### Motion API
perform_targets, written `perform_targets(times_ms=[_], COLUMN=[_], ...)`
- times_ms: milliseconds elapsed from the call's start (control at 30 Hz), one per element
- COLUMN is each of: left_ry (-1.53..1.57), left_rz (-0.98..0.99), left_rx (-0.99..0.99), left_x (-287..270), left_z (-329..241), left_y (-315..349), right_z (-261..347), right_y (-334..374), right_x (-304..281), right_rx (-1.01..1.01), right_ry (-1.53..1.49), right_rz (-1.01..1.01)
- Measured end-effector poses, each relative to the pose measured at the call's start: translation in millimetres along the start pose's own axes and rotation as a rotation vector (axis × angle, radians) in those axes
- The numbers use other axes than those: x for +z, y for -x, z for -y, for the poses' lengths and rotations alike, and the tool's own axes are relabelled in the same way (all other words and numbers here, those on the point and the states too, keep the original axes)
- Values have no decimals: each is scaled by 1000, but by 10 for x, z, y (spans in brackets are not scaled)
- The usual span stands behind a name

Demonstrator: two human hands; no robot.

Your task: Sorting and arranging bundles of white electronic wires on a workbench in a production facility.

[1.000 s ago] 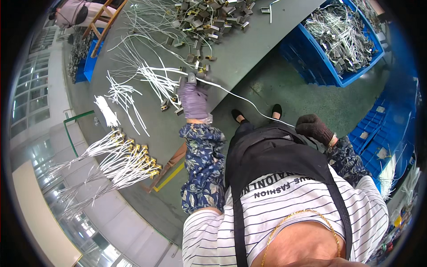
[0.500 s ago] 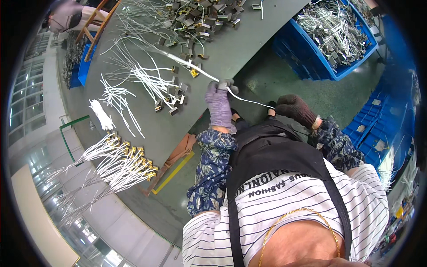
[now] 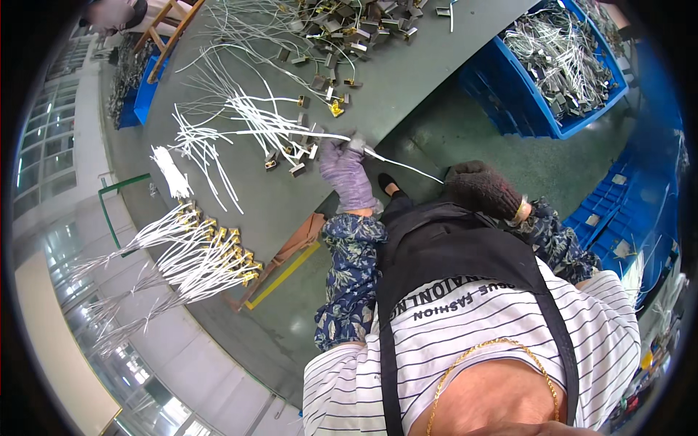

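Observation:
In its purple-grey glove, my left hand [image 3: 347, 174] is closed on a white sleeved wire at the table's edge. A white length [image 3: 297, 134] runs left from that hand, over the loose wires on the table. To the right, the thinner wire [image 3: 408, 168] stretches across to my right hand [image 3: 478, 190], in a dark brown glove and closed around its end. Just left of my left hand lie several white-sleeved wires with small metal blocks [image 3: 297, 169]. What sits inside each fist is hidden.
A heap of metal blocks with wires [image 3: 356, 29] covers the table's far part. White sleeves [image 3: 170, 173] and brass-ended wire bundles [image 3: 207, 254] lie at the left. A blue crate [image 3: 502, 94] full of wired parts stands right; a person [image 3: 134, 14] is far left.
My left hand has shifted left over the table edge. The white length has swung from a slant toward the far left to nearly level. My right hand still grips the wire's end.

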State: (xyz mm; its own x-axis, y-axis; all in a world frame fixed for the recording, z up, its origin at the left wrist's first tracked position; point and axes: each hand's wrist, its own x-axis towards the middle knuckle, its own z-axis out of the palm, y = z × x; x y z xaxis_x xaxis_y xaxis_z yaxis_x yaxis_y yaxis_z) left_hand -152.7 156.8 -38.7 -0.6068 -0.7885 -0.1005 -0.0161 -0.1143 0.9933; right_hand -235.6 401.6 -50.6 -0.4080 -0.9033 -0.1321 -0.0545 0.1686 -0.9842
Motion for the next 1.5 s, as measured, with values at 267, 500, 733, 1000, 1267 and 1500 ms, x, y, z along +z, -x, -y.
perform_targets(times_ms=[267, 500, 733, 1000, 1267, 1500], left_ry=[44, -123, -11, -139, -308, -873], left_rz=[47, 38, 182, 120, 38, -361], left_rx=[-198, -142, -133, -83, -223, 20], left_x=[-151, -554, -535, -762, -979, -2650], left_z=[27, -16, 105, 19, -290, 371], left_y=[-102, -168, -114, -544, -957, -1395], right_z=[-169, -226, -60, 47, 536, 131], right_y=[-472, -967, -1483, -1908, -2412, -2557], right_x=[188, 436, 863, 1098, 1220, 978], right_rx=[-386, -438, -446, -383, -66, 31], right_ry=[582, 359, 417, 264, 92, 629], right_rz=[-260, -191, -213, -320, -298, -523])
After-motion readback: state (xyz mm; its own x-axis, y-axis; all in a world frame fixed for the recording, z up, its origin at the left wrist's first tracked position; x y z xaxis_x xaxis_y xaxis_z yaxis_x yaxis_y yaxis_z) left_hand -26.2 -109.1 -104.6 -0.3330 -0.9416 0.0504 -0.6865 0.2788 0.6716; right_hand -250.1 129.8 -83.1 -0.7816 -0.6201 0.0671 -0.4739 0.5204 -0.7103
